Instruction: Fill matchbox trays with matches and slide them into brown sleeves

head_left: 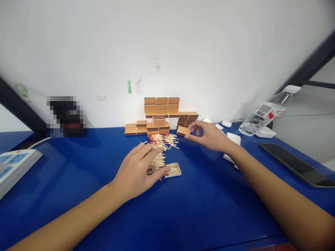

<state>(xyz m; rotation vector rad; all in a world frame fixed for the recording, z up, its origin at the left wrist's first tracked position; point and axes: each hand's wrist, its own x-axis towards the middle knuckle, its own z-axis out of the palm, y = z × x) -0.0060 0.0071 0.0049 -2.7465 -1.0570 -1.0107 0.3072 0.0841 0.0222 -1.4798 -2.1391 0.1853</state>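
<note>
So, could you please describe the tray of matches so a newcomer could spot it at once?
On the blue table, loose matches lie in front of stacked boxes. Beside that pile, by the left hand's thumb, sits the tray: white-rimmed and uncovered, unlike those orange boxes.

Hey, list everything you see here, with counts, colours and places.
Stacked matchboxes: many, orange-brown, against the wall
Held matchbox: one, orange-brown, in the right hand
Loose matches: many, pale with red heads, mid-table
Matchbox tray: one, white, holding matches, near left thumb
Bottle: one, clear, white cap, right
Phone: one, black, right
White items: several, white, right, identity unclear
Power strip: one, white and blue, left
Pixelated object: one, mostly dark, left
Cables: two visible, whitish, left and right
Frame bars: several, dark, both sides
Wall: one, white, behind
Table: one, blue, below
Left hand: one, bare, over matches
Right hand: one, bare, gripping matchbox
</note>
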